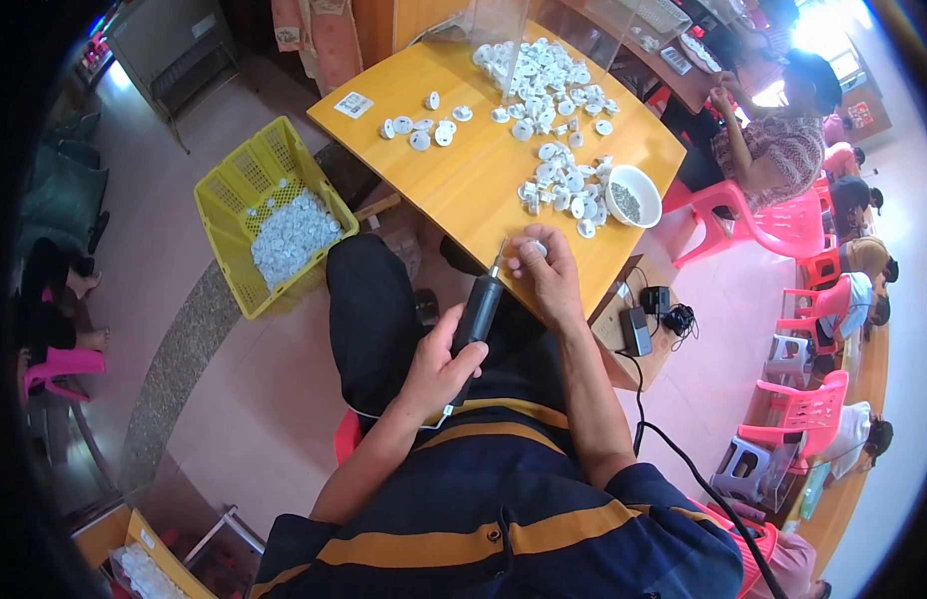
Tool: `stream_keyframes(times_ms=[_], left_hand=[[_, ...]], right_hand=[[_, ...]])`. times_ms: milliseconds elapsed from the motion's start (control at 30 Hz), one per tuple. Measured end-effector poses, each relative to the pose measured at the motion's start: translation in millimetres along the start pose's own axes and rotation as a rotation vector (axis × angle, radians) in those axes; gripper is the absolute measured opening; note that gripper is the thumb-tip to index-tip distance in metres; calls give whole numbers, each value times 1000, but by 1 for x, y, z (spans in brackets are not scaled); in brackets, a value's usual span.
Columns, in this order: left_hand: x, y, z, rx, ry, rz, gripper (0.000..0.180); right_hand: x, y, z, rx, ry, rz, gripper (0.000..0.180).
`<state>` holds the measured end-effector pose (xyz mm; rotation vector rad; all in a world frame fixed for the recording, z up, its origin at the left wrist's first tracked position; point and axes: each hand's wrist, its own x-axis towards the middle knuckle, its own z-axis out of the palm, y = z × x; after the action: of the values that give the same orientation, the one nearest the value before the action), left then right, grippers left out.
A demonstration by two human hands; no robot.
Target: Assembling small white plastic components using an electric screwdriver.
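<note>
My left hand [439, 371] wraps the black screwdriver [478, 311], likely stiff, weighty; my right hand [550, 276] pinches a white part [539, 248], probably light, rigid, best held by its edge.

No words or numbers are legible to me. A square white label with a dark printed pattern [353, 105] lies flat at the far left corner of my surface [423, 185]; its print is too fine to read. A red sign with pale marks [860, 114] is up at the far right, too small and blurred to make out. A pale patch [205, 30] on the grey cabinet [159, 45], far left, may be a label. I can make out no lettering on the black screwdriver [477, 317] in my left grip [443, 364], nor on the white piece [539, 247] pinched in my right grip [548, 275].
</note>
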<state>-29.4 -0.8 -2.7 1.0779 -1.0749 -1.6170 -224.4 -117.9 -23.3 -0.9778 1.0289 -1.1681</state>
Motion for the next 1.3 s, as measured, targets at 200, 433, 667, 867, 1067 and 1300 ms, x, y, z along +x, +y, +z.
stream_keyframes(times_ms=[200,433,667,867,1067,1300], left_hand=[[0,0,0,-16,-6,-4,52],[-1,-3,0,49,-15,-2,53],[-1,-6,-1,106,-29,10,54],[-1,-2,-1,113,-23,6,54],[-1,-2,0,116,-18,6,54],[-1,-3,0,139,0,2,52]], right_hand=[[1,-2,-5,-122,4,8,20],[-2,-3,-1,-102,82,8,26],[0,6,-4,-191,24,4,28],[-2,0,4,-30,21,-13,25],[-1,0,-2,-9,-2,56,20],[-2,4,1,-94,50,16,26]])
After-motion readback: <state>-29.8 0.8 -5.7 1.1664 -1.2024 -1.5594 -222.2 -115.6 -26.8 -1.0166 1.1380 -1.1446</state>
